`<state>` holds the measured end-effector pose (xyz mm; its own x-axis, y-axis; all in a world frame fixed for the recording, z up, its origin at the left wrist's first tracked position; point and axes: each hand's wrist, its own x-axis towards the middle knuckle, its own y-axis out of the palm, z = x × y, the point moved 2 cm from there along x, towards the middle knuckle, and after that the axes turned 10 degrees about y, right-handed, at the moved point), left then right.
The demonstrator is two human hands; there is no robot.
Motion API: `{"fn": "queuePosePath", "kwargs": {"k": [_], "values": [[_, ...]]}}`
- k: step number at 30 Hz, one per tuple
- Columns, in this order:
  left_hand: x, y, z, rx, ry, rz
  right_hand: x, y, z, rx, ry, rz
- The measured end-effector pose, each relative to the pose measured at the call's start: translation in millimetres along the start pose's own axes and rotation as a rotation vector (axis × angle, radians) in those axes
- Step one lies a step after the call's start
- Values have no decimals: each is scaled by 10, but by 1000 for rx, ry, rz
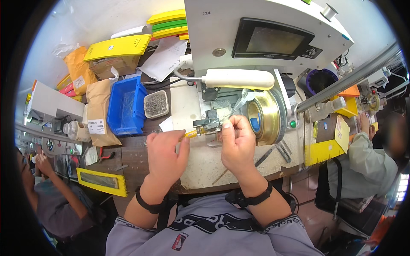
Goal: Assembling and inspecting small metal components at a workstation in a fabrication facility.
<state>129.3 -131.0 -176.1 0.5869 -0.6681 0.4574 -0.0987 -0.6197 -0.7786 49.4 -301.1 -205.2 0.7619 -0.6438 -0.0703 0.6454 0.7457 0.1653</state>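
My left hand (166,155) is closed, its fingertips by a slim yellow piece (191,134) that sticks out from the machine's small clamp parts (209,123). Whatever it grips is too small or hidden to tell. My right hand (238,143) is pinched, thumb against forefinger, just right of those parts; the thing in the pinch cannot be made out. Beside it stands a gold-coloured wheel (267,119) with a blue centre. A pale lever arm (242,101) reaches down toward my fingers, under a white tube-shaped lamp (239,79).
A white machine with a dark screen (273,39) rises behind. To the left are a blue bin (124,123), a square tub of fine wire-like bits (156,104) and a paper bag (100,115). Tweezers (283,152) lie at the right near the edge. Other people sit at both sides.
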Motion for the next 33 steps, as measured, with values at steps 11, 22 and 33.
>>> {"fn": "queuePosePath", "kwargs": {"k": [11, 22, 33], "values": [[-148, 311, -107, -18, 82, 280, 8, 23, -89, 185, 59, 88], [-120, 360, -97, -253, -87, 247, -129, -62, -220, 331, 165, 88], [-72, 154, -121, -258, -404, 459, -650, -1178, 245, -715, -284, 39]]}}
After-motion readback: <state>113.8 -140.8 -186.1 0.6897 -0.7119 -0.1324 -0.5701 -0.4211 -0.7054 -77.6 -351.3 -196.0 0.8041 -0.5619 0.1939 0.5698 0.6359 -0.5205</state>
